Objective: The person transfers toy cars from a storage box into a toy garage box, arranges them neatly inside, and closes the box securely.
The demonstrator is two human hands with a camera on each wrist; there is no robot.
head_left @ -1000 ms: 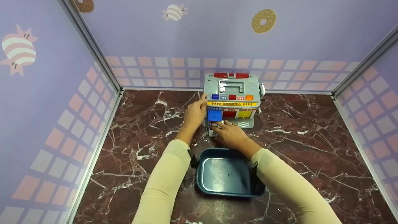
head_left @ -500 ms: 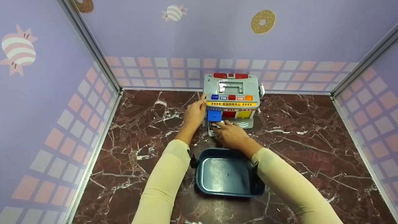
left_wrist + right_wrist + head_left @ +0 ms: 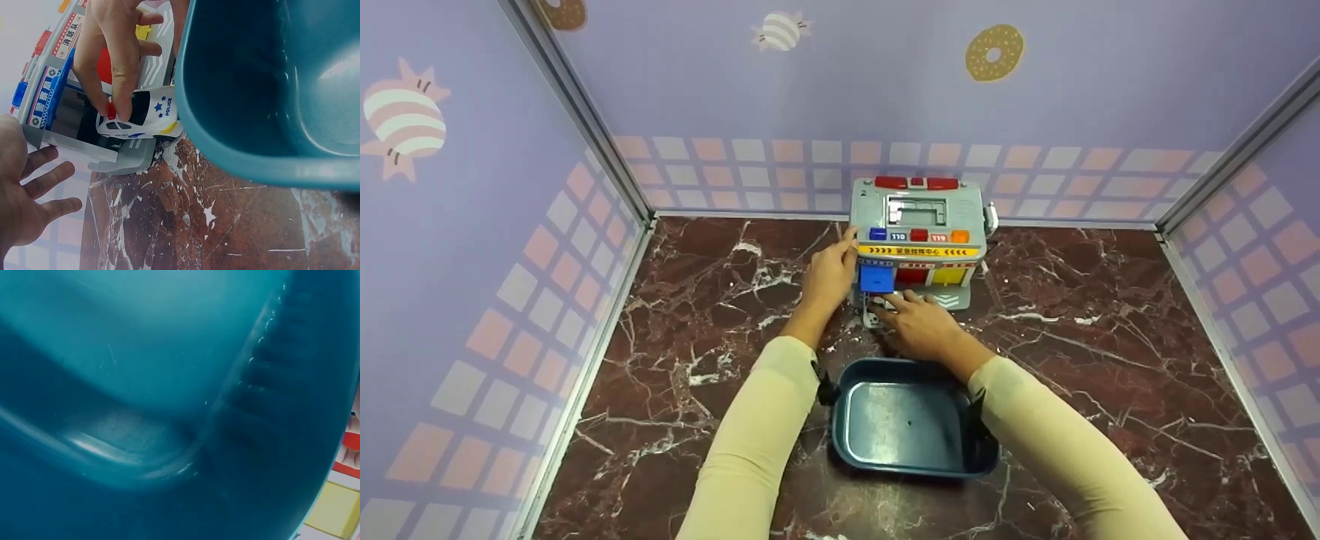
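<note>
A grey toy rescue station (image 3: 919,217) stands at the back with its blue door (image 3: 877,279) swung up. In the left wrist view, a white toy police car (image 3: 157,112) sits partly inside that doorway, its front pointing outward. My right hand (image 3: 919,322) pinches the car's roof around the red light (image 3: 112,111), thumb and finger on either side. My left hand (image 3: 829,277) rests its fingers against the station's left side; the left wrist view shows those fingers spread and fairly straight. The right wrist view hides the right hand behind the tray.
A dark teal tray (image 3: 915,466) stands on the marbled table (image 3: 697,450) just in front of the station, between the forearms. Red and yellow doors (image 3: 949,276) beside the blue one are down. Patterned walls (image 3: 780,97) close in the back and sides.
</note>
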